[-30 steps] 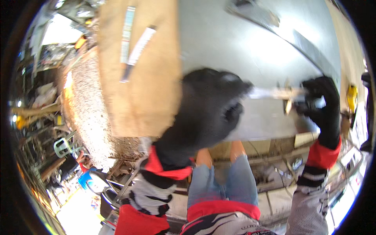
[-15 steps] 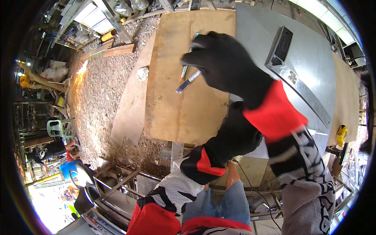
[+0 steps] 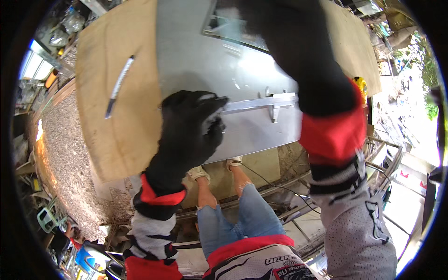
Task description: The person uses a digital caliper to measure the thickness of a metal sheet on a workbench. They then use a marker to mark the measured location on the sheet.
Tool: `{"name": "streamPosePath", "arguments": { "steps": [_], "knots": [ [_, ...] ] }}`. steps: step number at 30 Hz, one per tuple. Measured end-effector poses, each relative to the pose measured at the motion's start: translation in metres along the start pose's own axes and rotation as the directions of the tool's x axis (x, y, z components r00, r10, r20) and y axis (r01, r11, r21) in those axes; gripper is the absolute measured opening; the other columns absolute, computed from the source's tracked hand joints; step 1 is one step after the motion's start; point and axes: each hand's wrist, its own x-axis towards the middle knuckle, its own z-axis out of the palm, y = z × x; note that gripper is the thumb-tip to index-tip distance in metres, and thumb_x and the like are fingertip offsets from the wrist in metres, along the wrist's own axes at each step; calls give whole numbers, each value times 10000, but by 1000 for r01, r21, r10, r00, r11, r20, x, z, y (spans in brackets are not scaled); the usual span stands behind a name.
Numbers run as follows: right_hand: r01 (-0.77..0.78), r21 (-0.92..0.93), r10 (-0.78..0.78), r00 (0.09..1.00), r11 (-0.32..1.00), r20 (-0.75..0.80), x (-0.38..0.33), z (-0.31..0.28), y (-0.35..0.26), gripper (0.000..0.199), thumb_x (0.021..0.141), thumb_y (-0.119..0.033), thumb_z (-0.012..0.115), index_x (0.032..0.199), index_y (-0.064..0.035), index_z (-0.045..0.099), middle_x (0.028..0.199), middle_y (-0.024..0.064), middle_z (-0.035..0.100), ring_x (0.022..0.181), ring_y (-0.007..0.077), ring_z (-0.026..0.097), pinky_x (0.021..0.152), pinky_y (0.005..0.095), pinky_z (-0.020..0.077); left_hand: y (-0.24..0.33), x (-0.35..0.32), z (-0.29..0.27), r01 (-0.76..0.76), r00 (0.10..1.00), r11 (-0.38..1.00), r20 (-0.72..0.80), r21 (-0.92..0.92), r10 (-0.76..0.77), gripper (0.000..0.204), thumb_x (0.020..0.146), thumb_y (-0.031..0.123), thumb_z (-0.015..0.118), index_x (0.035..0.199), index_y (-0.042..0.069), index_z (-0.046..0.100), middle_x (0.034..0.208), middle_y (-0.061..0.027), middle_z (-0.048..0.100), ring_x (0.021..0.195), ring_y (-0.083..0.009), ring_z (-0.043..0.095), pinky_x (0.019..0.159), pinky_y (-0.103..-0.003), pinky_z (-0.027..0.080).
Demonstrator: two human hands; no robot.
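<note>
My left hand, in a black glove, is closed round the left end of a silver caliper. The caliper lies across the near part of a grey metal sheet, its jaws toward the right. Farther off, my right hand, also black-gloved, is smeared by motion over the sheet's far side. Its fingers are too blurred to read, and whether it holds anything is hidden. Close to it a dark, metal-edged angled piece is partly covered by the hand and arm. A marker rests on the brown wooden board at left.
A yellow tape measure sits beyond my right forearm, near the right edge of the work surface. Below are my legs and a dark cable by metal framing. Gravelly ground and a green plastic chair show at left.
My right hand has left the marker and pencil and moved right over the metal sheet. The pencil no longer shows on the board. My left hand now grips the caliper. The view has swung right.
</note>
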Motion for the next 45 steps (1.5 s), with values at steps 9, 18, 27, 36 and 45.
{"name": "streamPosePath", "arguments": {
  "steps": [9,18,27,36,45],
  "knots": [
    [-400,754,574,818,522,36,-209,-137,-56,440,1027,-238,538,1430,-67,489,997,32,574,791,103,562,633,285,514,14,9,-17,2,994,986,111,167,-21,369,697,30,732,1065,30,702,1191,-146,669,1112,-339,619,965,-422,481],
    [-700,530,876,423,478,-232,-260,-69,-67,548,983,-573,532,960,-25,539,795,57,562,693,187,567,675,329,510,14,7,-18,87,988,996,128,6,-87,463,736,-8,740,1194,30,690,1228,-169,638,1092,-299,638,944,-369,506],
    [-666,252,693,720,702,-29,-240,-43,-78,640,1064,-509,378,1176,57,653,760,146,660,588,163,594,512,269,436,10,9,-15,-17,997,998,82,63,11,497,689,-33,735,1177,54,707,1122,-142,689,1058,-329,641,928,-407,504],
    [-642,401,728,679,653,-98,-249,-42,-73,542,1063,-418,434,1200,63,641,762,142,666,548,170,582,502,286,445,8,8,-13,-17,998,1000,56,23,16,469,700,13,743,1167,53,716,1135,-144,691,1054,-323,643,919,-408,507],
    [-581,141,592,805,801,-45,-233,-41,-79,269,865,-116,734,1073,5,615,969,168,653,736,237,686,623,343,555,5,9,-8,-32,999,999,39,36,30,458,675,38,749,1130,84,734,1058,-131,697,995,-322,652,865,-424,508]
  ]
}}
